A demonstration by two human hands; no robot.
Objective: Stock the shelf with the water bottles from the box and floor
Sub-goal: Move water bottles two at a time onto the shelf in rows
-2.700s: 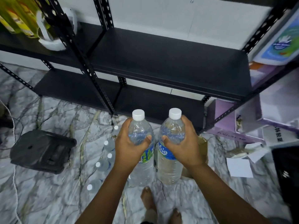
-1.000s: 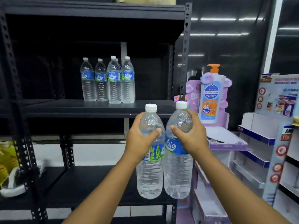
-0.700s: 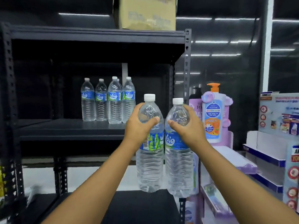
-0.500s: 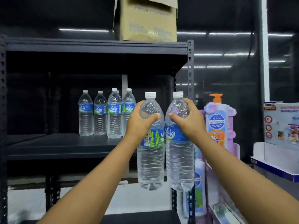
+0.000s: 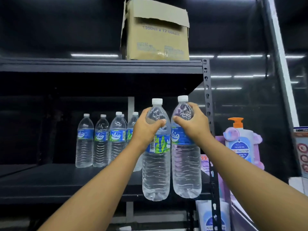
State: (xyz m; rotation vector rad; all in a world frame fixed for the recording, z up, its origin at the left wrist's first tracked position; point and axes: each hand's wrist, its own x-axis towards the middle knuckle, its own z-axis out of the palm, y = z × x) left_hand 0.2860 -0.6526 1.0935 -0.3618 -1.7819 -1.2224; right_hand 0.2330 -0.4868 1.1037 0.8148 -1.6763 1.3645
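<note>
Both arms reach out and up, side by side. The left hand (image 5: 146,129) wraps around the top part of the left bottle (image 5: 156,157), thumb in front. The right hand (image 5: 194,125) wraps around the top part of the right bottle (image 5: 185,157) the same way. The thumbs almost meet.

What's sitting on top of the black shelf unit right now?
One cardboard box stands on the top board, near its right end, flaps partly open. Its contents are hidden from below, as is the rest of the board's upper surface.
</note>
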